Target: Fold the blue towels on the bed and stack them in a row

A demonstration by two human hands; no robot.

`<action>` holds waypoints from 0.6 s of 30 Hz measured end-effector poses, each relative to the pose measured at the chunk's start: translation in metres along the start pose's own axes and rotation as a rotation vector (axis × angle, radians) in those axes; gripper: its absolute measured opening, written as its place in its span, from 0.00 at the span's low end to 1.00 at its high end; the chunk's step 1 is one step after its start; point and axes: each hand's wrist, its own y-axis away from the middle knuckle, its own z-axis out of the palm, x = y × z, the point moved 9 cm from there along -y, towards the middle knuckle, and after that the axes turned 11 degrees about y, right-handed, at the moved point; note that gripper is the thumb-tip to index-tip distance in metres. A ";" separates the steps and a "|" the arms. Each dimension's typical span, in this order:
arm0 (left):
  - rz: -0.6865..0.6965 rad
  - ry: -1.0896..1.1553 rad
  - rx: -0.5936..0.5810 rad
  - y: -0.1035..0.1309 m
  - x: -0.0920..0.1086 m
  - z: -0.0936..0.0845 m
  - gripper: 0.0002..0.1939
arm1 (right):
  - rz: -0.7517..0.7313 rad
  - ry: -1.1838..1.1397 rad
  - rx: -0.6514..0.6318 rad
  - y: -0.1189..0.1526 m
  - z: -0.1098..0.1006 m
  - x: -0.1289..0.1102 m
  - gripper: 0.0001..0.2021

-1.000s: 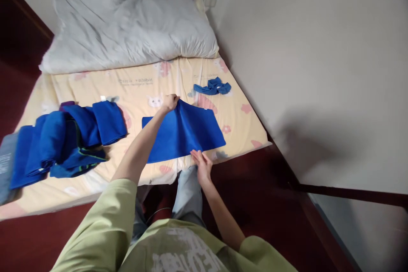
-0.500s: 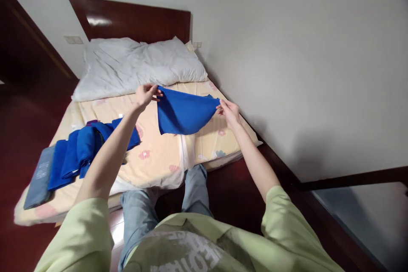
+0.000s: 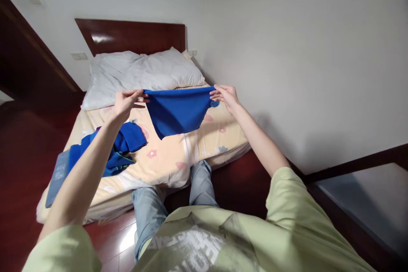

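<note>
A blue cloth (image 3: 178, 110) hangs in the air above the bed, its top edge stretched between my two hands. My left hand (image 3: 129, 101) pinches its upper left corner, with some fingers extended beneath. At the upper right corner, my right hand (image 3: 225, 95) grips the fabric between thumb and fingers. On the left part of the bed lie several blue garments (image 3: 132, 136), partly hidden behind my left forearm. Beside them is a grey-blue folded item (image 3: 59, 178) with pale lettering.
The bed (image 3: 165, 157) has a floral sheet, with white pillows (image 3: 143, 70) against a dark wooden headboard (image 3: 134, 36). A wall stands close on the right. My legs are at the bed's front edge, and a dark wooden frame (image 3: 360, 163) is at lower right.
My hands have spread farther apart, pulling the cloth's top edge straighter and more level. My left hand moved left, my right hand slightly up. The view has tilted up, showing a wall lamp.
</note>
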 end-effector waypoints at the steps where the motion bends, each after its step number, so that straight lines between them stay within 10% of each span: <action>1: -0.023 0.004 -0.017 0.011 -0.002 -0.003 0.23 | 0.022 0.000 -0.019 0.010 0.000 0.003 0.15; 11: -0.444 0.103 -0.064 0.132 -0.041 -0.019 0.17 | 0.326 -0.042 -0.198 0.102 -0.017 0.071 0.16; 18: -0.593 0.107 -0.041 0.127 -0.069 -0.017 0.11 | 0.461 -0.065 -0.212 0.090 0.001 0.094 0.11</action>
